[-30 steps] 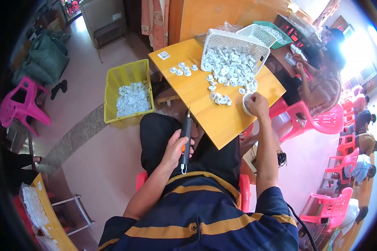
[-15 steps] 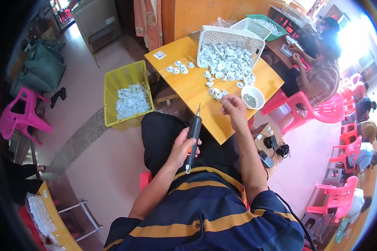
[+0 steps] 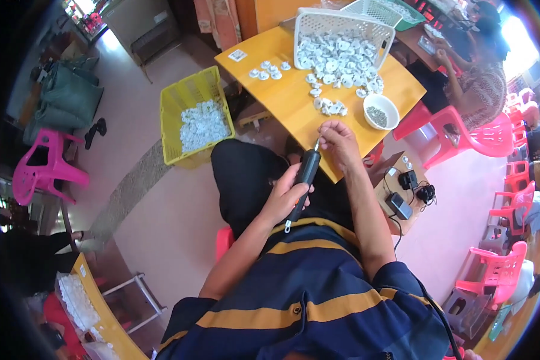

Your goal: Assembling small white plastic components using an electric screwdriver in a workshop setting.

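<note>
A black electric screwdriver (image 3: 305,180) is gripped in my left hand (image 3: 285,198), its bit tilted up and to the right. My right hand (image 3: 340,144) is closed at the bit's tip, thumb and fingers pinched together; whatever they pinch is too small to make out. Just beyond the fingers lies a small group of white plastic parts (image 3: 330,107) on the yellow table (image 3: 270,99). Beside my right hand stands a white bowl (image 3: 392,122) of small metal screws (image 3: 376,116). Farther back, a tipped white basket (image 3: 342,19) spills many more white parts (image 3: 342,57).
Several white parts (image 3: 270,70) stand apart at the table's left. A yellow crate (image 3: 173,129) with whitish pieces is on the floor to the left. On the right, a small box (image 3: 396,186) bears black adapters (image 3: 399,205); a person (image 3: 477,90) sits on a pink chair (image 3: 480,141).
My right hand has come to the screwdriver's tip, and the screwdriver has tilted toward it. The whole view has shifted, with the table now higher and farther right.
</note>
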Demonstrator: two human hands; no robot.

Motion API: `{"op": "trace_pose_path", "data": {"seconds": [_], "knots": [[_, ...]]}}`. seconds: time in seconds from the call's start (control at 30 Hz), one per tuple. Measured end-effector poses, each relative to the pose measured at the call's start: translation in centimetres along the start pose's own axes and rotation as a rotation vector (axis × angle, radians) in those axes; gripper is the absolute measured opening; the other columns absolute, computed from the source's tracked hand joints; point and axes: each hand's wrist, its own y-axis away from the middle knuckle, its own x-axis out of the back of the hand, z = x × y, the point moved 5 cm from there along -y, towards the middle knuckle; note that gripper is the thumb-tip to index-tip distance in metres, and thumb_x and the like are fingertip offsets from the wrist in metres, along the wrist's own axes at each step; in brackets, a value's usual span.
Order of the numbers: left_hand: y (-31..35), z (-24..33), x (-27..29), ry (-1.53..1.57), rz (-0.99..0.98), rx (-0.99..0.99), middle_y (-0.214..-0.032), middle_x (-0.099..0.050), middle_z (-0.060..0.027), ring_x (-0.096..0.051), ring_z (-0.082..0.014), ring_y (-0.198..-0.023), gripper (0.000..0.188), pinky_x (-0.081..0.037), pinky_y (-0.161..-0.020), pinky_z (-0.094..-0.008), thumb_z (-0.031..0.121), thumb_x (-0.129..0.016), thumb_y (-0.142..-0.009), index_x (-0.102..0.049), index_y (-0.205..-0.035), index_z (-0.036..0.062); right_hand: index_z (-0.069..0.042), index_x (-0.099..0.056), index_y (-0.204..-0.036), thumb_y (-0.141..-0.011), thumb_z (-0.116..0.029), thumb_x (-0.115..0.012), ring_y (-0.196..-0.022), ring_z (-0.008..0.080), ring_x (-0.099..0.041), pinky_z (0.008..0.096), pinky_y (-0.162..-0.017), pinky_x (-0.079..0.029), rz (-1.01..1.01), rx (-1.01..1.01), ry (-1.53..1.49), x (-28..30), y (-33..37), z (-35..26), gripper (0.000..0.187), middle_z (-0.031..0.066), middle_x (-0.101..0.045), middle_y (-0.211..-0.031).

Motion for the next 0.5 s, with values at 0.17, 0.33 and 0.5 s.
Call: {"op": "trace_pose_path", "data": {"seconds": [0.17, 0.33, 0.5], "knots": [[0.0, -0.3, 0.1, -0.017, -0.004, 0.013, -0.094, -0.061, -0.0071, -0.062, -0.0121, -0.07, 0.047, -0.052, -0.065, -0.0272, 0.013, -0.055, -0.095, -0.044, -0.14, 0.0035, -0.004, -0.063, -0.106, -0.094, -0.002, -0.064, -0.072, 0.0122, -0.062, 0.0255, -0.065, -0.051, -0.015, 0.009, -0.002, 0.4, 0.1, 0.3, 0.013, 0.0045, -0.066, -0.092], [0.1, -0.2, 0.9, -0.074, 0.01, 0.055, -0.096, -0.063, -0.008, -0.062, -0.0127, -0.071, 0.049, -0.053, -0.065, -0.0266, 0.013, -0.053, -0.096, -0.042, -0.143, 0.0028, -0.003, -0.063, -0.107, -0.094, -0.001, -0.064, -0.076, 0.0141, -0.064, 0.0261, -0.068, -0.052, -0.01, 0.002, -0.043, 0.4, -0.1, 0.6, 0.013, 0.0057, -0.067, -0.092], [0.0, -0.3, 1.0, -0.146, 0.009, 0.07, -0.095, -0.063, -0.0077, -0.063, -0.0127, -0.071, 0.049, -0.053, -0.064, -0.0267, 0.012, -0.053, -0.095, -0.043, -0.143, 0.0026, -0.002, -0.063, -0.106, -0.093, 0.0, -0.064, -0.078, 0.015, -0.064, 0.0264, -0.069, -0.052, -0.015, -0.006, -0.036, 0.4, 0.2, 0.4, 0.013, 0.0066, -0.067, -0.092]]}}
